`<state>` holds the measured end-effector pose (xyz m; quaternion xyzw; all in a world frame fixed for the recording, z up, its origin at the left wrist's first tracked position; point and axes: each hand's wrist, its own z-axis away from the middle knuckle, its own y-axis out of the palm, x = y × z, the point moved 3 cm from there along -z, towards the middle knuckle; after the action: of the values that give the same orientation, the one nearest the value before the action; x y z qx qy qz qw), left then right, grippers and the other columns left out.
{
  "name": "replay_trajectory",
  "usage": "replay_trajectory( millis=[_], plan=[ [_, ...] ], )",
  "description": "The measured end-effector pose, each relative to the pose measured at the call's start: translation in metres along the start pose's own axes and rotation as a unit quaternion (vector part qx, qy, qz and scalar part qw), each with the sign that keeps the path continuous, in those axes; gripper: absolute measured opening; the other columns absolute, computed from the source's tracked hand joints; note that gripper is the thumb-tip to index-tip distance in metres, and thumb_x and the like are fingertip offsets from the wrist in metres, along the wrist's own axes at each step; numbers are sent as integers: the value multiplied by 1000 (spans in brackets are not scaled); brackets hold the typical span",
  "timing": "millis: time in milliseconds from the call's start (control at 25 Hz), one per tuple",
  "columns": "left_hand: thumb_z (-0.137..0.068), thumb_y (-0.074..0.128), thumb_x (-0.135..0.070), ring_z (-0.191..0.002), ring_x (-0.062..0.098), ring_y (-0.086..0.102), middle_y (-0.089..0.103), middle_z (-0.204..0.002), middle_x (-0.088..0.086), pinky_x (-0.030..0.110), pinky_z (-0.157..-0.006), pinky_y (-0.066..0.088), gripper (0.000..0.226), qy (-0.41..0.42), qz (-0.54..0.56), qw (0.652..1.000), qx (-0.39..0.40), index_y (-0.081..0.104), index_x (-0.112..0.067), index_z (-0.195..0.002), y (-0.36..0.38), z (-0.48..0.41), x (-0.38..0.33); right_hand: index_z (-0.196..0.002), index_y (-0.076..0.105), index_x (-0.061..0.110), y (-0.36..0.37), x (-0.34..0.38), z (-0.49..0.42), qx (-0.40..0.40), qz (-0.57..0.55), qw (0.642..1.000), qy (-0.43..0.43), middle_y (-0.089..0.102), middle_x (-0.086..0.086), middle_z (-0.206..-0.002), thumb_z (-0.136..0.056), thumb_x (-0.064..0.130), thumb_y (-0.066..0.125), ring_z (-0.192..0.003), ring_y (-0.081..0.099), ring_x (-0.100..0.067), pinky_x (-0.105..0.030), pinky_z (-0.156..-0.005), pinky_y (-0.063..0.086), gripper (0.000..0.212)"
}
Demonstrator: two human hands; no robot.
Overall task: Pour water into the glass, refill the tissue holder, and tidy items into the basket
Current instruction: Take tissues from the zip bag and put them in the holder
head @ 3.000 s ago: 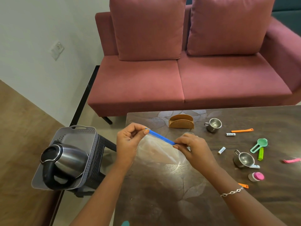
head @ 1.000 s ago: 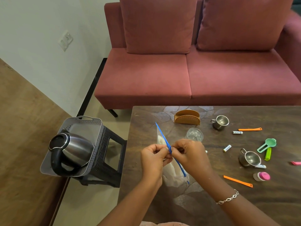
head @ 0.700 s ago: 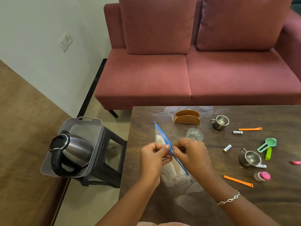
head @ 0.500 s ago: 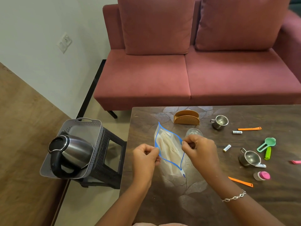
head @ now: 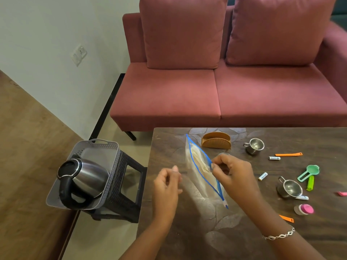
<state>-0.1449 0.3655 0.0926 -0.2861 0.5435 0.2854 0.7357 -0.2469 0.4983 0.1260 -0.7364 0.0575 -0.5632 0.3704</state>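
- right grip [head: 234, 177] pinches the zip bag [head: 199, 177] by its blue rim — mouth's gaping
- left grip [head: 166, 186] loose, holding nothing — at the bag's 9 o'clock, over the desk [head: 187, 238]

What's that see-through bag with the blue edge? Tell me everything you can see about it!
The bag is clear, thin, crinkly plastic with a blue zip strip round its mouth, which gapes open in a leaf shape. Pale folded tissues show inside. It is held tilted above the dark table, its lower end seeming to rest there. The right hand pinches one side of the strip; the left hand is close beside it, apparently not touching.
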Motion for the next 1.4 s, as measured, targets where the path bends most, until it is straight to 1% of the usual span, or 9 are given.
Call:
replay_trajectory(
  millis=[160, 280, 400, 520, 680, 800, 1000, 1160, 1400],
  plan=[
    [-93, 51, -20, -71, -3, 54, 56, -81, -6, 31, -70, 45, 12, -42, 29, 997, -51, 55, -21, -82, -16, -20, 13, -70, 64, 16, -15, 4, -5, 34, -124, 992, -13, 70, -8, -69, -79, 18, 60, -66, 66, -29, -39, -62, 54, 11],
    [-86, 52, -48, -99, 16, 59, 64, -105, -2, 42, -88, 45, 34, -197, 96, 972, 84, 58, -22, -106, -13, -24, 40, -67, 65, 13, -26, 1, -10, 42, -269, 962, 16, 70, -6, -66, -81, 15, 60, -57, 62, -26, -34, -52, 51, 15],
    [-64, 77, -46, -115, 36, 57, 62, -124, 16, 56, -94, 46, 69, -276, 298, 888, 215, 59, -14, -123, -10, -19, 51, -73, 67, 11, -33, -11, -10, 40, -354, 933, 54, 69, -14, -71, -76, 33, 66, -62, 61, -20, -25, -55, 52, 22],
    [-43, 93, -25, -110, 34, 61, 63, -122, 17, 51, -84, 53, 88, -263, 349, 872, 218, 58, -9, -122, -11, -24, 56, -84, 60, 9, -39, -22, -13, 16, -352, 934, 59, 70, -7, -68, -83, 4, 56, -60, 64, -16, -24, -54, 53, 7],
    [-39, 94, -15, -104, 32, 65, 66, -116, 16, 49, -82, 55, 91, -239, 353, 880, 208, 56, -11, -122, -13, -29, 57, -78, 56, 8, -45, -29, -14, 39, -317, 947, 43, 68, 1, -68, -82, -21, 46, -61, 64, -10, -18, -54, 53, 31],
    [-38, 94, -13, -101, 30, 66, 68, -112, 15, 44, -77, 57, 91, -224, 356, 882, 210, 56, -10, -121, -14, -30, 53, -80, 70, 13, -41, -27, -15, 96, -260, 961, 24, 71, 2, -81, -81, -13, 56, -74, 66, -10, -16, -63, 53, 30],
    [-31, 95, -11, -94, 28, 69, 71, -103, 13, 40, -69, 58, 92, -201, 358, 887, 211, 58, -9, -115, -23, -33, 51, -90, 71, 24, -36, -16, -19, 136, -167, 976, 39, 66, 11, -87, -66, 28, 68, -89, 62, -8, -19, -72, 51, 24],
    [-27, 95, -11, -90, 26, 70, 73, -98, 12, 40, -67, 58, 93, -196, 345, 890, 226, 58, -9, -112, -23, -33, 46, -73, 66, 34, -30, -1, -19, 161, -174, 970, 50, 65, 12, -79, -70, 18, 74, -71, 62, 6, -11, -61, 48, 18],
    [-31, 96, -19, -95, 28, 69, 71, -104, 12, 45, -70, 58, 96, -200, 337, 896, 209, 57, -10, -118, -23, -35, 45, -86, 71, 15, -26, -6, -24, 157, -122, 978, 63, 67, -1, -97, -76, 18, 72, -90, 64, -14, -23, -75, 51, 11]
  ],
)
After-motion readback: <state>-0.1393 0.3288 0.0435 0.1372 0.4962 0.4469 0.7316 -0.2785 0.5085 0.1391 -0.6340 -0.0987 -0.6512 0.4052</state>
